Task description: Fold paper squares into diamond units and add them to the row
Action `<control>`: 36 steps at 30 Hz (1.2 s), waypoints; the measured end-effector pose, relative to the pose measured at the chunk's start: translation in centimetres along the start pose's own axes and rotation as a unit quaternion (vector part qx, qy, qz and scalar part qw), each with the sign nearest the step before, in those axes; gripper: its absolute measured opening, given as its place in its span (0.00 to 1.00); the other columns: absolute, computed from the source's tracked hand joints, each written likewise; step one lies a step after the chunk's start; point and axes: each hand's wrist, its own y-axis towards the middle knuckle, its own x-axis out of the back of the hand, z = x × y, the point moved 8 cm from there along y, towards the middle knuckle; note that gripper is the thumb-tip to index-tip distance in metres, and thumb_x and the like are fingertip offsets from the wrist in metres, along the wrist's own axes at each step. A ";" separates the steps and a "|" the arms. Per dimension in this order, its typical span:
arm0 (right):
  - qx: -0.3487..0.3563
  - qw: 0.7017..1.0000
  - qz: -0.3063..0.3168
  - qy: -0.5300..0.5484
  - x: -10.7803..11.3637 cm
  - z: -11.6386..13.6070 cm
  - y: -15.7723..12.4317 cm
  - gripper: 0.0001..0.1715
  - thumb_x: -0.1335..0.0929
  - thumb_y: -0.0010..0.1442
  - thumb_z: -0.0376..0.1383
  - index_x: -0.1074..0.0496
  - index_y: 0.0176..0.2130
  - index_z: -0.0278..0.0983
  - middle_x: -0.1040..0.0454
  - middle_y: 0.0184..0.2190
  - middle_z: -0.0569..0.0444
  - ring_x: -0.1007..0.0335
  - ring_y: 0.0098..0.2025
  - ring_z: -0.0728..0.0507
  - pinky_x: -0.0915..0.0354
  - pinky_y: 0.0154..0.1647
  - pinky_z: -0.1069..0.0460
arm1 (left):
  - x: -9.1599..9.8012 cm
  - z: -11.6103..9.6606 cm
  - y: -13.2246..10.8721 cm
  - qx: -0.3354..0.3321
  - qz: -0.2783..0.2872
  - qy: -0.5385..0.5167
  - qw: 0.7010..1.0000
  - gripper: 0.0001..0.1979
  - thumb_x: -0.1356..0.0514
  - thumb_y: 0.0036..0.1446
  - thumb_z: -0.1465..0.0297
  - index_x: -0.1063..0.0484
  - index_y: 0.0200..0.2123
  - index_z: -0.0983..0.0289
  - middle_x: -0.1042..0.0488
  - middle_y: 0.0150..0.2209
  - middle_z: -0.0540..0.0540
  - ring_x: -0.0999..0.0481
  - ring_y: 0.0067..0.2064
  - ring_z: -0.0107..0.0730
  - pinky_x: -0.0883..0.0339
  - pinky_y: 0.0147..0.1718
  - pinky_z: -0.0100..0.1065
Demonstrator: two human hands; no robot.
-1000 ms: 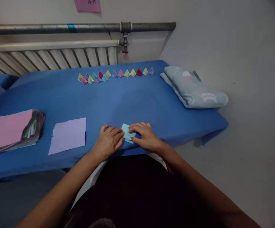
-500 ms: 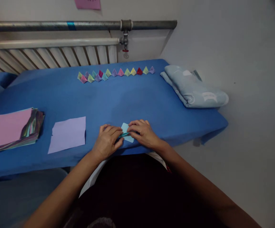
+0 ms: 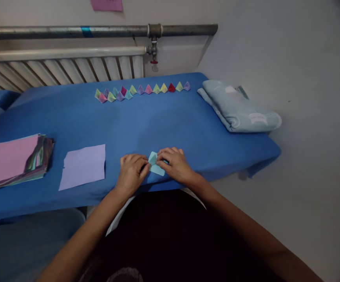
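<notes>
A small folded light-teal paper [image 3: 157, 169] lies on the blue-covered table close to its front edge. My left hand [image 3: 132, 172] pinches its left side between thumb and fingers. On the other side my right hand [image 3: 176, 164] has its fingertips closed on the paper, hiding part of it. To the left of my hands a purple sheet [image 3: 83, 167] lies flat. Farther left is a stack of coloured paper [image 3: 9, 159] with a pink sheet on top.
Several small folded paper pieces [image 3: 141, 89] stand in a row along the back of the blue cloth [image 3: 78, 117]. A folded light-blue blanket [image 3: 239, 107] lies at the right end. Behind the table are a radiator [image 3: 78, 68] and a pipe [image 3: 52, 32].
The raised teal fold between my hands now lies spread out, showing more of the inner surface. My left fingers have drawn slightly left into a pinch at the paper's edge.
</notes>
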 end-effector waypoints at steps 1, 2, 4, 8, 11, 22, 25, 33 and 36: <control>-0.005 1.000 -0.002 0.001 0.0 0.0 0.0 0.07 0.34 0.61 0.35 0.27 0.31 0.40 0.24 0.42 0.56 0.35 0.41 0.44 0.50 0.43 0.48 | -0.1 0.1 0.0 0.009 0.000 0.001 1.000 0.05 0.41 0.59 0.69 0.27 0.32 0.60 0.22 0.39 0.52 0.28 0.45 0.39 0.43 0.47 0.44; -0.009 1.000 -0.004 0.001 0.0 0.0 0.0 0.07 0.34 0.61 0.35 0.28 0.31 0.39 0.24 0.41 0.56 0.35 0.41 0.45 0.50 0.43 0.48 | -0.1 0.2 0.0 0.015 -0.001 0.003 1.000 0.05 0.41 0.59 0.69 0.27 0.32 0.60 0.22 0.39 0.52 0.28 0.45 0.39 0.43 0.46 0.44; -0.014 1.000 -0.007 -0.003 0.0 0.1 0.0 0.08 0.34 0.61 0.34 0.28 0.30 0.39 0.24 0.41 0.56 0.35 0.41 0.45 0.50 0.43 0.48 | -0.1 0.3 0.0 0.021 -0.004 0.007 1.000 0.05 0.41 0.60 0.69 0.27 0.31 0.60 0.22 0.39 0.52 0.28 0.45 0.39 0.43 0.46 0.44; -0.023 1.000 -0.012 -0.015 -0.2 0.1 0.0 0.09 0.35 0.62 0.36 0.29 0.30 0.39 0.24 0.41 0.55 0.35 0.42 0.44 0.50 0.43 0.48 | -0.2 0.3 0.1 0.026 -0.006 0.003 1.000 0.06 0.42 0.60 0.68 0.27 0.31 0.61 0.22 0.39 0.53 0.28 0.44 0.40 0.42 0.45 0.45; -0.039 0.999 -0.013 -0.023 -0.3 0.1 0.0 0.08 0.34 0.62 0.38 0.30 0.30 0.39 0.24 0.41 0.55 0.35 0.42 0.43 0.50 0.43 0.47 | -0.3 0.4 0.2 0.035 -0.007 0.004 0.999 0.07 0.43 0.60 0.68 0.28 0.31 0.61 0.23 0.39 0.54 0.28 0.44 0.40 0.42 0.45 0.45; -0.073 0.996 -0.037 -0.047 -0.3 0.3 0.1 0.09 0.35 0.62 0.36 0.32 0.29 0.39 0.25 0.36 0.55 0.36 0.40 0.43 0.50 0.40 0.48 | -0.4 0.6 0.2 0.064 -0.011 0.023 0.998 0.08 0.42 0.60 0.66 0.30 0.29 0.62 0.24 0.39 0.55 0.30 0.43 0.41 0.41 0.43 0.44; -0.070 0.995 -0.038 -0.055 -0.3 0.3 0.1 0.08 0.35 0.61 0.36 0.31 0.29 0.39 0.25 0.36 0.55 0.36 0.40 0.43 0.51 0.39 0.48 | -0.5 0.8 0.3 0.073 -0.006 0.026 0.997 0.08 0.41 0.59 0.66 0.30 0.29 0.62 0.25 0.39 0.55 0.31 0.43 0.42 0.41 0.42 0.44; -0.067 0.995 -0.035 -0.066 -0.3 0.5 0.3 0.11 0.34 0.62 0.41 0.32 0.29 0.39 0.26 0.35 0.55 0.36 0.40 0.43 0.50 0.40 0.48 | -0.7 0.8 0.4 0.082 0.006 0.026 0.996 0.09 0.42 0.60 0.65 0.30 0.29 0.62 0.25 0.37 0.56 0.31 0.43 0.43 0.41 0.42 0.44; -0.072 0.995 -0.024 -0.071 -0.3 0.5 0.4 0.12 0.33 0.61 0.41 0.32 0.29 0.39 0.27 0.35 0.55 0.36 0.40 0.43 0.49 0.40 0.47 | -0.7 0.9 0.3 0.082 0.002 0.026 0.996 0.10 0.43 0.60 0.64 0.30 0.28 0.62 0.26 0.37 0.56 0.32 0.42 0.43 0.42 0.41 0.44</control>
